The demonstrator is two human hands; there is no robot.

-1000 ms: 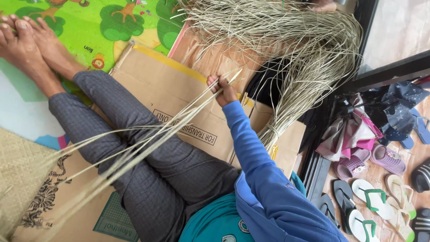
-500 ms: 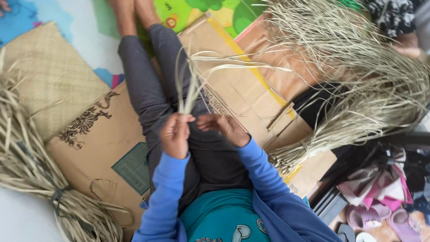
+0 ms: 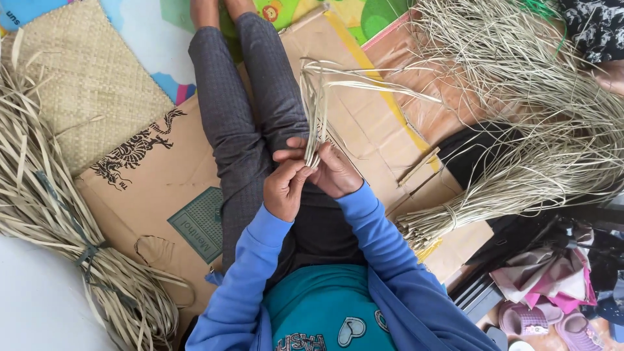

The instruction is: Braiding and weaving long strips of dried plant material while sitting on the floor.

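Observation:
I sit on the floor with my legs [image 3: 247,97] stretched out over flattened cardboard [image 3: 162,188]. My left hand [image 3: 284,188] and my right hand [image 3: 333,170] meet above my lap, both closed around the lower ends of a small bunch of pale straw strips [image 3: 315,104]. The strips rise from my fingers, then bend over to the right at the top. Blue sleeves cover both my arms.
A big tied bundle of dry straw [image 3: 45,214] lies at the left. A woven mat [image 3: 84,91] sits at upper left. A large loose heap of straw [image 3: 533,110] fills the right. Sandals [image 3: 539,318] and cloth lie at lower right. Another person's patterned sleeve [image 3: 595,26] shows at upper right.
A second ago my right hand alone held long strips stretched across my legs. Now both hands grip the gathered bunch above my lap, and the view has swung left.

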